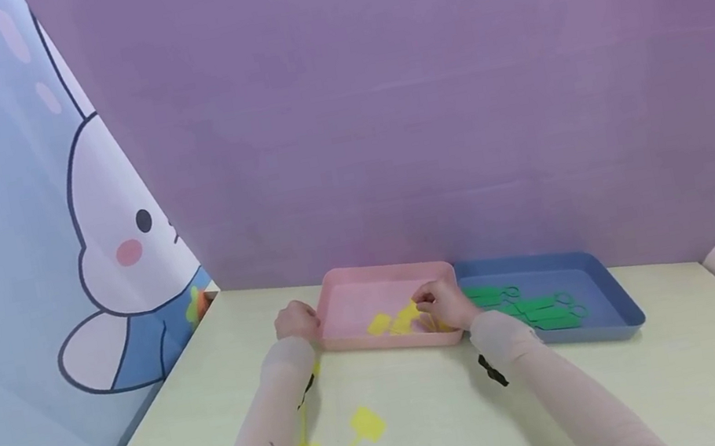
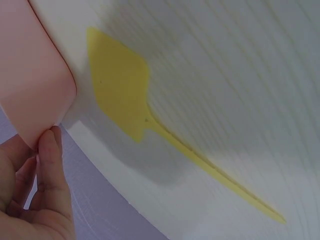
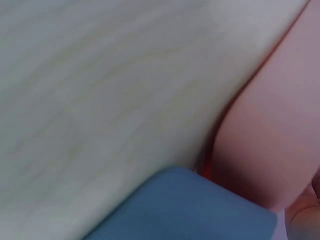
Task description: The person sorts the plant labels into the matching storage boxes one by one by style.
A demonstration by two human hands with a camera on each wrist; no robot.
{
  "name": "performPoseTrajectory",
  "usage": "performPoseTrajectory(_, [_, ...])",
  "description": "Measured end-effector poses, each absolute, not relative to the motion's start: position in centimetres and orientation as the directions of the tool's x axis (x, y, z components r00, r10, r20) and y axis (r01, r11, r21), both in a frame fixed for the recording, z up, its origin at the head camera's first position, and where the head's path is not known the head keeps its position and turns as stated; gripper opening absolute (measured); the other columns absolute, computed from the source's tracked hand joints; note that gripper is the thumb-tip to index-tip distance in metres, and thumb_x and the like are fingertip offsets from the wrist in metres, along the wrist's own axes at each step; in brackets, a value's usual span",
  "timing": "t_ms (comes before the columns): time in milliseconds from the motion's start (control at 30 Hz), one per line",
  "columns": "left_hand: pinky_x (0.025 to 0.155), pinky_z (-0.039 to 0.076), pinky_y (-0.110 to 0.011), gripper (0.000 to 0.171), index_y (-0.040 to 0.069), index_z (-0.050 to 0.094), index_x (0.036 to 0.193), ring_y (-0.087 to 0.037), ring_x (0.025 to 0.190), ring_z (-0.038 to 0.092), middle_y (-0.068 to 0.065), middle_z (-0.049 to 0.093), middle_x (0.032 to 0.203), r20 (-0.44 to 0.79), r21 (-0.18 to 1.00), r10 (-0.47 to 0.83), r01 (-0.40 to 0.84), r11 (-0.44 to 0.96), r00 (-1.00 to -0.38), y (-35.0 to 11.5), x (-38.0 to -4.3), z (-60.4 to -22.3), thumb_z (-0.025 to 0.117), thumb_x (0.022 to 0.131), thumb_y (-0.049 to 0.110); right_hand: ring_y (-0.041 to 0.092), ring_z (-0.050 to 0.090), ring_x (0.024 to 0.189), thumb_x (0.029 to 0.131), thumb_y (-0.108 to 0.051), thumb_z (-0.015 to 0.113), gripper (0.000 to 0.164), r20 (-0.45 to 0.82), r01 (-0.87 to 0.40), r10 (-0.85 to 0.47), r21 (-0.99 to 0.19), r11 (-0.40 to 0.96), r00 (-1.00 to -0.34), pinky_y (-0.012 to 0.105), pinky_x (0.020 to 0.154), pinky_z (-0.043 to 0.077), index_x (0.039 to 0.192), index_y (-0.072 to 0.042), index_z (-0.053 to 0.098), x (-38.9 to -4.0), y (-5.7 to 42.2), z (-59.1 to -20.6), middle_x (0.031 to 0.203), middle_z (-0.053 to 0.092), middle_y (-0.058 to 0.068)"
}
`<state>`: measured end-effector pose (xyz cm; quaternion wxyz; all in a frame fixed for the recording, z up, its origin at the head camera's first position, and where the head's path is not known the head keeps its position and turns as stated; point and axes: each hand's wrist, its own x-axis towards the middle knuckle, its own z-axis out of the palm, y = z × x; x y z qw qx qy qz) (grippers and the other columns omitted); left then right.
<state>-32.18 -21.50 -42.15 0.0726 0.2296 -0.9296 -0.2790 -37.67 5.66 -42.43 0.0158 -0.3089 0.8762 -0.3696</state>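
Note:
My left hand (image 1: 298, 322) pinches the left rim of a pink tray (image 1: 367, 275) between thumb and fingers; the left wrist view shows the grip at the tray's corner. Over the tray's right end, my right hand (image 1: 445, 305) has its fingers curled and pinches a yellow plant label (image 1: 406, 318), partly hidden by the fingers. Another yellow piece (image 1: 379, 323) lies beside it in the tray. On the table, below my left hand, is a yellow plant label (image 2: 120, 80) with a flat head and thin stem. In the right wrist view only a bit of my right hand (image 3: 304, 220) shows.
A blue tray (image 1: 616, 289) touches the pink tray's right side and holds several green flat pieces (image 1: 553, 312) with ring ends. Two more yellow labels (image 1: 367, 424) lie on the table near the forearms. A purple backdrop (image 1: 454, 118) stands behind the trays.

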Motion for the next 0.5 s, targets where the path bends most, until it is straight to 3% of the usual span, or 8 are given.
performPoseTrajectory(500, [0.077,0.051,-0.040,0.012,0.006,0.071,0.089,-0.028,0.085,0.062,-0.012,0.069,0.091,0.018,0.559,-0.474,-0.384,0.735,-0.880,-21.7,-32.4,-42.3,0.063,0.080,0.010,0.018,0.060,0.086,0.085,-0.001,0.059,0.017,0.134,-0.521,-0.567,-0.602,0.605,-0.813,0.035,0.078,0.052,0.100,-0.001,0.068,-37.8,4.8,-44.0,0.098,0.065,0.009])
